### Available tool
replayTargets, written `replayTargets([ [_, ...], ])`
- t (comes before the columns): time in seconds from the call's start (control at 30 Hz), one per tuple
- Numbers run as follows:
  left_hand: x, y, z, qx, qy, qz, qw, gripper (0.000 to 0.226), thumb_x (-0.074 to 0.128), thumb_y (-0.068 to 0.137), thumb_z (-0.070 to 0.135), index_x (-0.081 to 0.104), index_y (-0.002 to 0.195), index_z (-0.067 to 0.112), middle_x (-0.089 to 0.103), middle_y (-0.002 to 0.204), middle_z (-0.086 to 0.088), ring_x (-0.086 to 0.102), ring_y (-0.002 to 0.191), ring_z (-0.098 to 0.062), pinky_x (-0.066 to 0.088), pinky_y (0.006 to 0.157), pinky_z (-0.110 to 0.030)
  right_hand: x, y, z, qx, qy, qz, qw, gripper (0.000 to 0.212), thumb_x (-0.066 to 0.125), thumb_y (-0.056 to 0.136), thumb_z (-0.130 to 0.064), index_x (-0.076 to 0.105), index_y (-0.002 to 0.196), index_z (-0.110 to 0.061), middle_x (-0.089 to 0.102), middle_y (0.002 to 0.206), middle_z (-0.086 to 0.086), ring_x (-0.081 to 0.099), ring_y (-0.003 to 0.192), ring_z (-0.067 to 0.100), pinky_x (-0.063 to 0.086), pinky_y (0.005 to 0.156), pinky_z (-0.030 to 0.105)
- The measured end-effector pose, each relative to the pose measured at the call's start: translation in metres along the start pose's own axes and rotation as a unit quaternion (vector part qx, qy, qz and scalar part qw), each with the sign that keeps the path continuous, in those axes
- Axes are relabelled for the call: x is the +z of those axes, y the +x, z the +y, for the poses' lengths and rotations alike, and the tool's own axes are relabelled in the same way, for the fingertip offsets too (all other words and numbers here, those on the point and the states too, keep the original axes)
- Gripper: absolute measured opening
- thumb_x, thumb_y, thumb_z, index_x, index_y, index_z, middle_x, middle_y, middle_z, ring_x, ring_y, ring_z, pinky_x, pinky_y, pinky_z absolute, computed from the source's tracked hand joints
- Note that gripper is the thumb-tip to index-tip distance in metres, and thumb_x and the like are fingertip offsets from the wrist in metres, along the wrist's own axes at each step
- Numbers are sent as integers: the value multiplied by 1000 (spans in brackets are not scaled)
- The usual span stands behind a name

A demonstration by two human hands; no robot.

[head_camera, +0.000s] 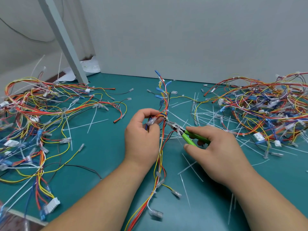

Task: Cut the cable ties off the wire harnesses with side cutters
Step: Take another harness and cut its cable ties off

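The cable tie (pixel 165 117) now being worked is a small pale nylon band cinched round the wire harness (pixel 160 160). It sits near the middle of the worktop (pixel 103 155), where the bundle fans out toward the far edge into blue-capped terminals. The band looks stiff and tight against the wires, so it will likely snap apart and may flick away. The insulation under it is thin and easy to nick, so only the very tips of the blades should go under the band. The harness itself looks light and limp, a floppy rope of red, yellow, white and blue wires trailing back to the near edge between the forearms. It will not hold a position by itself and is best pinched just beside the tie. The left hand (pixel 141 135) does this, its fingers curled round the wires and a clear connector immediately left of the tie. The right hand (pixel 215 150) is closed round the green handles of the side cutters (pixel 185 133), whose nose points up and left and reaches the tie. Whether the blades already straddle the band cannot be told. White cut ties (pixel 205 114) lie scattered across the mat to the right. One tangled pile of harnesses (pixel 33 114) lies toward the left edge and another pile (pixel 266 110) toward the right edge. A pale slanted post (pixel 66 44) stands at the far left corner.
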State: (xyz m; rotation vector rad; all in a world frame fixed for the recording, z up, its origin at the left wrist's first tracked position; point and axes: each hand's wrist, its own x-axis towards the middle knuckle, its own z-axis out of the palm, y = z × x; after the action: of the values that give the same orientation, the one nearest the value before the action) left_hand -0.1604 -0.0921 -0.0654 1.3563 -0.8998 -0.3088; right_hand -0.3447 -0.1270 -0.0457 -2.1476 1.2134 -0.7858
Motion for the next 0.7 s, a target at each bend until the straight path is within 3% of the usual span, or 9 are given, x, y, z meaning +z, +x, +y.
replayTargets([
  [0.1, 0, -1, 0, 4, 4, -4, 1000, 39, 60, 83, -7, 69, 90, 30, 74, 87, 18, 73, 83, -6, 56, 71, -19, 0, 0, 0, 0, -2, -2, 1000, 45, 78, 78, -30, 74, 122, -36, 68, 96, -23, 59, 87, -4, 37, 74, 1],
  [0.27, 0, -1, 0, -4, -5, -13, 1000, 38, 51, 78, -1, 68, 90, 30, 75, 91, 14, 75, 91, -12, 60, 83, -32, -1, 1, 1, 9, 8, 1, 1000, 45, 77, 77, -33, 74, 121, -39, 69, 98, -23, 61, 86, -2, 43, 78, 13],
  [0.43, 0, -1, 0, -5, 1, -18, 1000, 39, 52, 78, 0, 69, 92, 32, 75, 91, 12, 75, 90, -15, 60, 85, -39, -2, 0, 2, 15, 16, 6, 1000, 41, 79, 77, -30, 76, 117, -39, 71, 95, -20, 62, 83, 1, 48, 78, 19],
  [0.7, -1, -2, 1, -9, 4, -21, 1000, 40, 53, 79, 1, 68, 93, 35, 76, 91, 11, 75, 87, -15, 61, 82, -38, -3, 2, 2, 15, 13, 4, 1000, 38, 80, 78, -30, 76, 114, -41, 72, 95, -20, 63, 82, 1, 51, 79, 23],
])
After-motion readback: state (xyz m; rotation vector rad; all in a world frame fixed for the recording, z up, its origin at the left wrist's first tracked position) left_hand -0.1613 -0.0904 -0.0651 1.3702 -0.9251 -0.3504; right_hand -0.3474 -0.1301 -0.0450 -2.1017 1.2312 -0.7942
